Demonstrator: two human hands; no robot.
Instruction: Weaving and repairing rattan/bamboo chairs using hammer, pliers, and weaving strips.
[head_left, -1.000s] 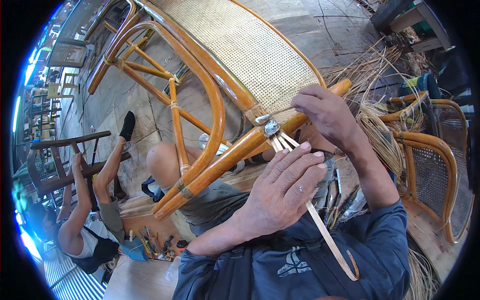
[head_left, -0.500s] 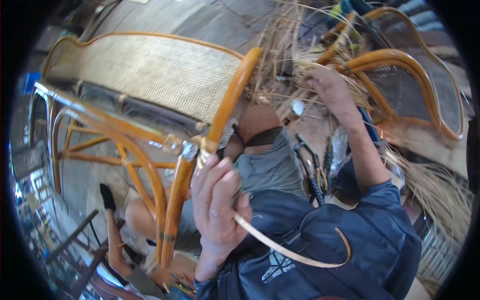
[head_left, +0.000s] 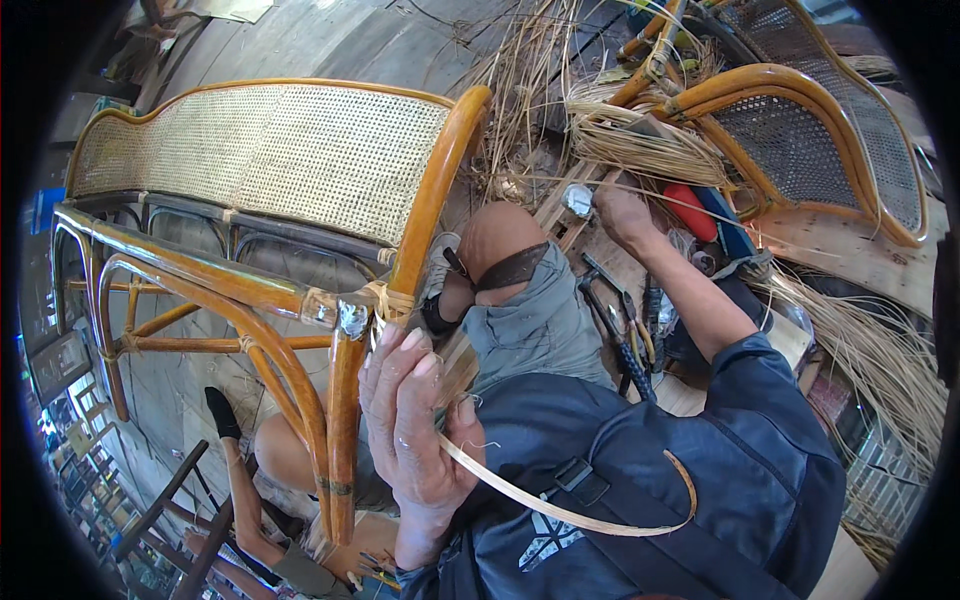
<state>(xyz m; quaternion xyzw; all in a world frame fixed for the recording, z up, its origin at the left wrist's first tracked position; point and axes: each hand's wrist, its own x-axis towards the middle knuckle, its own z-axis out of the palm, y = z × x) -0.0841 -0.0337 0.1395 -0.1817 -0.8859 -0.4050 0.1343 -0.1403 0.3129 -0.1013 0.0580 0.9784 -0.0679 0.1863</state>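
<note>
My left hand (head_left: 420,430) is closed, with a pale rattan strip (head_left: 560,515) pinched between thumb and fingers. The strip's free end curls up in front of my dark blue shirt. Those fingertips are close to the rattan binding (head_left: 392,303) at the corner joint of an orange-brown rattan bench (head_left: 180,237) with a woven cane panel (head_left: 330,150). My right hand (head_left: 624,215) is curled low over a wooden board, beside a silver lump (head_left: 577,199) and a red object (head_left: 690,212). Its fingertips are hidden, so what they grip does not show.
A coil of rattan strips (head_left: 650,145) lies beyond my right hand. Another cane-panelled rattan piece (head_left: 790,150) stands at the far right. Pliers and other hand tools (head_left: 630,335) lie beside my knee. Another person's leg (head_left: 238,480) shows at lower left; loose strips (head_left: 850,370) spread at right.
My right hand has come down and nearer, from the rattan coil to beside the silver lump. The left hand keeps its pinch on the strip near the joint. The whole view has shifted slightly.
</note>
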